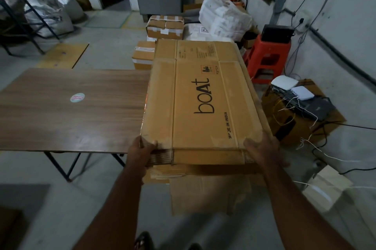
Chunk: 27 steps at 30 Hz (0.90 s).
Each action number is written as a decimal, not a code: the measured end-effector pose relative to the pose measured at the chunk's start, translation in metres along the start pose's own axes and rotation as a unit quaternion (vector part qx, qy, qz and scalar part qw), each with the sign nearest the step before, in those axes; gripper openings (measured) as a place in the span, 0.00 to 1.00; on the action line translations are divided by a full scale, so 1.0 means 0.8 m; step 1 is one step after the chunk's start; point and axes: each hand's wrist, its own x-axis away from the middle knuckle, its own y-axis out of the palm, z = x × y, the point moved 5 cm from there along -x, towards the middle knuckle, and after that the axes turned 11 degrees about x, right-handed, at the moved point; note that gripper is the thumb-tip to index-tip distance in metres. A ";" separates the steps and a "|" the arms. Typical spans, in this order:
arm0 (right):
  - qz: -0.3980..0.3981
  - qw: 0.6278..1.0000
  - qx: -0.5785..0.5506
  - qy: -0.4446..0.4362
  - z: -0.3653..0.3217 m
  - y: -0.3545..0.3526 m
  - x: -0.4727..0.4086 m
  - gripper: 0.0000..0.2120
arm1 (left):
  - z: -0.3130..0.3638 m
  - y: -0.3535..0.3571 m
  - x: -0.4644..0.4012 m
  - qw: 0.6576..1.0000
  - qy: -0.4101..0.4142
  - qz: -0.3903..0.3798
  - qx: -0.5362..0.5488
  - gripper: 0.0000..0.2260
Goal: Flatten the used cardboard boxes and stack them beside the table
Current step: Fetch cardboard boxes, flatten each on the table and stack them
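Observation:
A flattened brown cardboard box (pixel 203 95) printed "boAt" lies flat in front of me, just right of the wooden table (pixel 67 107). My left hand (pixel 140 152) grips its near left corner, thumb on top. My right hand (pixel 262 150) holds the near right corner with fingers wrapped around the edge. Beneath it, more flattened cardboard (pixel 205 190) lies stacked on the floor beside the table.
Taped boxes (pixel 164 26) and a white sack (pixel 223 15) stand behind the stack. A red stool (pixel 266 60) and routers with cables (pixel 295 91) sit at the right. A small white box (pixel 327 186) lies near my right arm. Sacks and racking occupy the far left.

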 end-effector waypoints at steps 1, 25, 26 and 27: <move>-0.004 1.000 0.005 -0.002 0.001 0.002 0.001 0.38 | 0.001 -0.001 -0.002 1.000 -0.002 -0.003 -0.003 0.12; 0.080 0.984 0.124 -0.104 -0.037 0.016 0.029 0.29 | 0.024 -0.022 0.009 0.959 0.072 -0.043 -0.270 0.19; 0.087 0.980 0.126 -0.129 -0.049 0.018 0.035 0.28 | 0.029 -0.026 0.013 0.951 0.090 -0.034 -0.295 0.18; 0.087 0.976 0.124 -0.157 -0.064 0.021 0.042 0.27 | 0.033 -0.031 0.015 0.939 0.112 -0.022 -0.325 0.17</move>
